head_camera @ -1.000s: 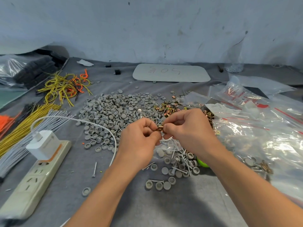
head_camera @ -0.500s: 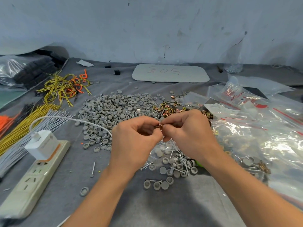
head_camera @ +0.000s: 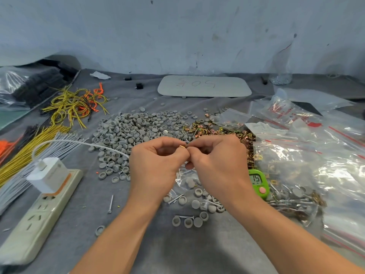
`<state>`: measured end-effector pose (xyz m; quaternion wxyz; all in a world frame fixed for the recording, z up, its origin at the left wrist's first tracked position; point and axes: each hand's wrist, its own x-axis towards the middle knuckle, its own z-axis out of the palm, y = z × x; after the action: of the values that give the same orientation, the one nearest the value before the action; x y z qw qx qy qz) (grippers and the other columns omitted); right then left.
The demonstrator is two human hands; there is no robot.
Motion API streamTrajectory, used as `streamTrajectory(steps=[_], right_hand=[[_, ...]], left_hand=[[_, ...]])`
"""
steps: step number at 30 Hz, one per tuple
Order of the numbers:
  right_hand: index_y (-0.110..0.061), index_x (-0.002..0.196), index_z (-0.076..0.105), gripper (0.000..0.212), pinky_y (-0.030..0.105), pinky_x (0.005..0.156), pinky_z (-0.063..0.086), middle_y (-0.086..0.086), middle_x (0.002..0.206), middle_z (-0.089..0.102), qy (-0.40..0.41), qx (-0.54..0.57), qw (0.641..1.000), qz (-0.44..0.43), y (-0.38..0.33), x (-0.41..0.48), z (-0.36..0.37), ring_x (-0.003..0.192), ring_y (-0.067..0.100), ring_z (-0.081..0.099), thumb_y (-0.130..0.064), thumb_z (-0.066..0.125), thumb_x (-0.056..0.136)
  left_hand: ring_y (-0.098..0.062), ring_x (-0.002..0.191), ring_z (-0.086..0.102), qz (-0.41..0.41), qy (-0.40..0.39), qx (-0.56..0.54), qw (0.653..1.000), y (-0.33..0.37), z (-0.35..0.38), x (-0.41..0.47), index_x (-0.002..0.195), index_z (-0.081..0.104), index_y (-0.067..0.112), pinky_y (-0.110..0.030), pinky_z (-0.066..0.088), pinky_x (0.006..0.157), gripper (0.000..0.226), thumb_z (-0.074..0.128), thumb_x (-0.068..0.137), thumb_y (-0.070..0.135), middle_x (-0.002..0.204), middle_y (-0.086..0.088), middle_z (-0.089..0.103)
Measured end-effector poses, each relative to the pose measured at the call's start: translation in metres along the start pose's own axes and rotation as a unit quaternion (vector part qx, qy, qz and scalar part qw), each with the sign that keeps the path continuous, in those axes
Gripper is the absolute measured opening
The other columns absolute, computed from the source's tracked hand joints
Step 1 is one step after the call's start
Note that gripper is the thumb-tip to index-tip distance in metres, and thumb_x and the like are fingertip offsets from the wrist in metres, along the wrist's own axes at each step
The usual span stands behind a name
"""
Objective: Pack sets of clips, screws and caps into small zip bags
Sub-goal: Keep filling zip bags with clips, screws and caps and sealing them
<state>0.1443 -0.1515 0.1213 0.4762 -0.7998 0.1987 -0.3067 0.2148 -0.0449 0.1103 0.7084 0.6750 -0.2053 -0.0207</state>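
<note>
The left grip (head_camera: pixel 156 161) and the right grip (head_camera: pixel 217 161) both pinch one small brass clip (head_camera: pixel 182 146) between their fingertips. A small zip bag (head_camera: pixel 185 178) hangs just under them. The clip looks light, stiff and slippery, so hold its flat sides firmly.

— What colour are the caps (head_camera: pixel 136 127)?
— Grey, like my cloth (head_camera: pixel 158 244). The clip (head_camera: pixel 182 146) I pinch is gold; timer (head_camera: pixel 265 181) green, pink-buttoned; bags (head_camera: pixel 296 155) clear, red-striped; wires (head_camera: pixel 65 107) yellow.
</note>
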Motion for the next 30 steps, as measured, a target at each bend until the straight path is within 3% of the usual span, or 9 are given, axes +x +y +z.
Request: streamTrajectory(steps=[4,12,18,26,30], right_hand=[[-0.025,0.072,0.079,0.018,0.03,0.062,0.063,-0.013,0.058,0.072,0.007,0.028,0.999,0.029,-0.002,-0.001,0.009,0.056,0.003,0.072,-0.013,0.077,0.084],[-0.025,0.077,0.082,0.015,0.031,0.06,0.062,-0.018,0.063,0.072,0.01,-0.01,1.0,-0.01,-0.003,0.0,0.012,0.058,0.002,0.071,-0.014,0.077,0.086],[-0.022,0.08,0.083,0.013,0.025,0.056,0.062,-0.012,0.062,0.074,0.01,0.019,1.0,0.022,-0.003,0.003,0.015,0.055,0.003,0.071,-0.012,0.078,0.087],[-0.019,0.076,0.081,0.018,0.022,0.056,0.06,-0.003,0.056,0.072,-0.009,0.067,0.995,0.07,-0.005,0.005,0.014,0.053,0.009,0.072,-0.006,0.075,0.086],[-0.02,0.074,0.081,0.019,0.023,0.057,0.059,-0.001,0.057,0.072,-0.022,0.073,0.994,0.084,-0.004,0.007,0.013,0.056,0.012,0.073,-0.007,0.075,0.086]], left_hand=[[-0.012,0.057,0.07,-0.017,0.027,-0.018,0.999,-0.002,0.001,0.002,0.069,0.081,0.027,-0.023,0.056,0.055,0.02,0.073,0.064,0.009,0.063,-0.003,0.074],[-0.022,0.069,0.077,-0.051,0.026,-0.055,0.997,-0.006,0.0,0.006,0.071,0.082,0.023,-0.024,0.059,0.061,0.02,0.068,0.063,0.011,0.072,-0.009,0.077],[-0.012,0.062,0.072,-0.02,0.029,-0.043,0.998,-0.006,-0.001,0.01,0.069,0.082,0.028,-0.02,0.055,0.056,0.023,0.069,0.063,0.009,0.068,-0.004,0.076],[-0.01,0.064,0.072,-0.006,0.001,-0.009,1.0,-0.008,-0.008,0.017,0.071,0.083,0.031,-0.018,0.054,0.058,0.021,0.075,0.064,0.014,0.07,-0.001,0.077],[-0.01,0.066,0.073,-0.008,-0.02,-0.005,1.0,-0.008,-0.01,0.019,0.075,0.084,0.027,-0.018,0.055,0.06,0.023,0.077,0.069,0.006,0.072,-0.002,0.078]])
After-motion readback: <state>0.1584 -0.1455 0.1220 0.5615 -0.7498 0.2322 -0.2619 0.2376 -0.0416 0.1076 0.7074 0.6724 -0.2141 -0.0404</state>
